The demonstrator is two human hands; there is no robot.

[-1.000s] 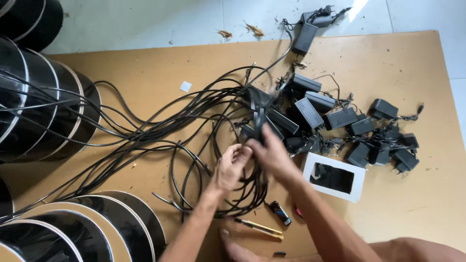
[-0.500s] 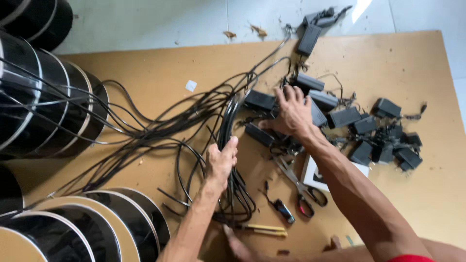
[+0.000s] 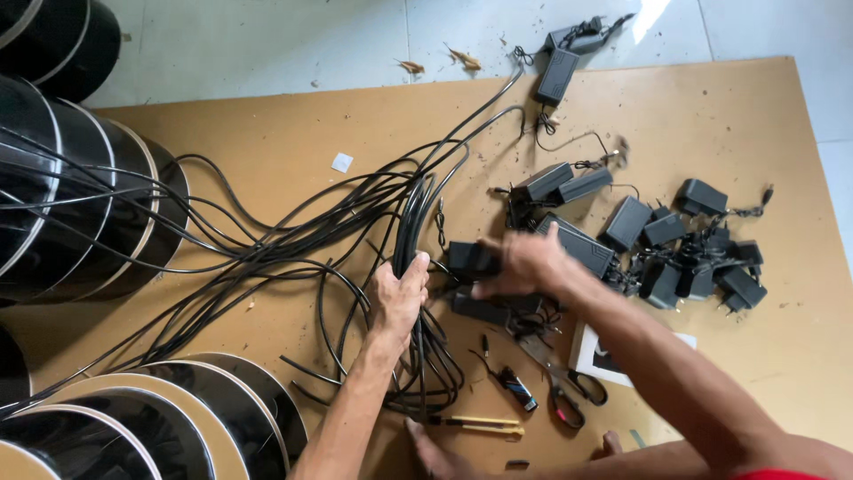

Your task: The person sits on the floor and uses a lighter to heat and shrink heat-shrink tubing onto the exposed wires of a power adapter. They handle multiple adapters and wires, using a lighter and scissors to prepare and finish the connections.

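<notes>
Left hand (image 3: 398, 298) grips cable bundle (image 3: 410, 222) | right hand (image 3: 524, 264) seemingly holds black adapter (image 3: 471, 260)

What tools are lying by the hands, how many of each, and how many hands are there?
Scissors: 1
Yellow cutter: 1
Small black-and-blue tool: 1
Hands: 2, the left hand gripping the cable bundle, the right hand holding a black adapter
Total: 5
</notes>
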